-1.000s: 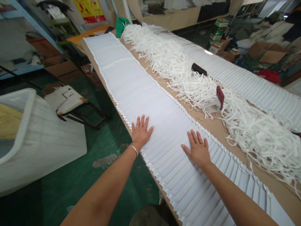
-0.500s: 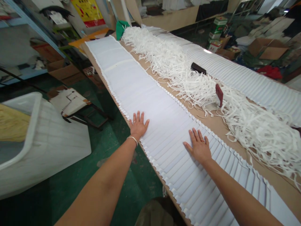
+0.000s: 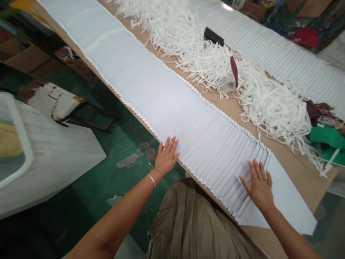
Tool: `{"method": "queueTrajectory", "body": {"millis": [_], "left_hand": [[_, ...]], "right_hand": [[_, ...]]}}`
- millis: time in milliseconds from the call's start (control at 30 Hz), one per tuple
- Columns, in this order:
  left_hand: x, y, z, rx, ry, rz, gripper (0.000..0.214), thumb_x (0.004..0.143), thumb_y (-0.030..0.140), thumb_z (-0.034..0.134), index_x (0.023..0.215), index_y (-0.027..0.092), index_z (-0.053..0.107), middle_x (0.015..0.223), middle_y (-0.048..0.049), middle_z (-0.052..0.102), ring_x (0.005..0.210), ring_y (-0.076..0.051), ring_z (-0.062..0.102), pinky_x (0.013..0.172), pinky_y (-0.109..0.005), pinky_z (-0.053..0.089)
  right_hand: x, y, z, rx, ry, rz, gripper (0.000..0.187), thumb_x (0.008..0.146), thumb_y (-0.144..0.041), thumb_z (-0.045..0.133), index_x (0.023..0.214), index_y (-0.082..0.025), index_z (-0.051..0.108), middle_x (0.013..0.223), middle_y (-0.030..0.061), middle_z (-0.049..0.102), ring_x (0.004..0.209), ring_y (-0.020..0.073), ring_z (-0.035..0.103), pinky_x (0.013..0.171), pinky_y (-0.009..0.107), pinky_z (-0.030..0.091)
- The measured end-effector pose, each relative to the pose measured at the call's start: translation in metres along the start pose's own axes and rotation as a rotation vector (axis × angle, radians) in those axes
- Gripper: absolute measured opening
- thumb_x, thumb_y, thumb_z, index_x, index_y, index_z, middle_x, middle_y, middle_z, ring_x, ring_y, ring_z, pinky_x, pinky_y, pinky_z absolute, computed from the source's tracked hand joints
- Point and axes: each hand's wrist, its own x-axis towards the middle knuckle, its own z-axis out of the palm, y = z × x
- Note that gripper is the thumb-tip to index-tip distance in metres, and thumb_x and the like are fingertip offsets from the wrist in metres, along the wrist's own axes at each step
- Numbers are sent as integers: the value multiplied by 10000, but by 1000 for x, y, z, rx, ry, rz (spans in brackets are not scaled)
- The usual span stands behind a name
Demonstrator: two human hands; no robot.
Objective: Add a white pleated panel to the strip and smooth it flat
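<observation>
Two flat palms, left hand (image 3: 166,158), right hand (image 3: 259,187), on pleated white fabric (image 3: 172,97)

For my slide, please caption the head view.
Both hands, left and right, press flat on pleated white paper.

Head-worn view, steeply down, perhaps slightly tilted, near table (image 3: 291,169)

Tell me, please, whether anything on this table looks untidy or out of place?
Yes: the loose white strips sprawl in a tangled heap across the table, half burying a dark red tool. The pleated white sheet lies straight under both hands.
</observation>
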Motion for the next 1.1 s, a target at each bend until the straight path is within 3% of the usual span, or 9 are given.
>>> {"method": "queueTrajectory", "body": {"millis": [167,267,433,600,900,1000,1100], "left_hand": [[-14,57,16,-47,-106,113,636,1043,460,367,1627,221,281,1683,-75,232,1588,-270,80,1281,-575,19],[-13,71,17,-65,-175,132,630,1033,461,397,1619,248,303,1684,-67,229,1587,-277,74,1271,-598,-14],[-16,89,9,-56,-182,115,624,1043,419,367,1627,216,281,1690,-79,197,1587,-272,56,1278,-582,-5],[-33,140,19,-67,-222,290,596,1053,373,339,1622,200,294,1690,-64,200,1587,-252,65,1290,-550,45],[-66,260,48,-119,-247,667,585,1042,394,407,1608,272,323,1694,-28,208,1583,-238,140,1290,-532,152],[-68,284,56,-97,-243,712,584,1046,429,402,1608,291,319,1692,-10,217,1581,-235,151,1287,-533,173],[-66,293,65,-54,-250,697,611,1036,476,420,1607,281,322,1690,-9,218,1580,-241,152,1282,-536,195]], "right_hand": [[-60,10,4,-11,-97,-21,799,1001,-573,360,1652,-173,125,1696,123,213,1577,319,134,1249,570,128],[-75,18,4,-25,-120,31,824,991,-577,397,1654,-179,110,1706,109,180,1584,307,96,1254,557,117],[-99,47,-3,-35,-125,139,816,997,-566,406,1654,-200,89,1711,101,168,1585,282,95,1251,544,114],[-127,75,-4,-22,-185,172,812,995,-581,414,1652,-215,109,1706,107,192,1584,288,102,1241,551,131],[-142,110,8,13,-167,197,854,980,-619,446,1654,-242,82,1711,101,177,1584,305,92,1224,578,202],[-143,117,14,17,-163,194,847,975,-630,445,1652,-258,99,1712,84,178,1582,319,93,1213,601,222],[-143,121,19,21,-159,202,811,985,-621,419,1651,-270,117,1712,72,177,1582,326,77,1203,628,227]]}}
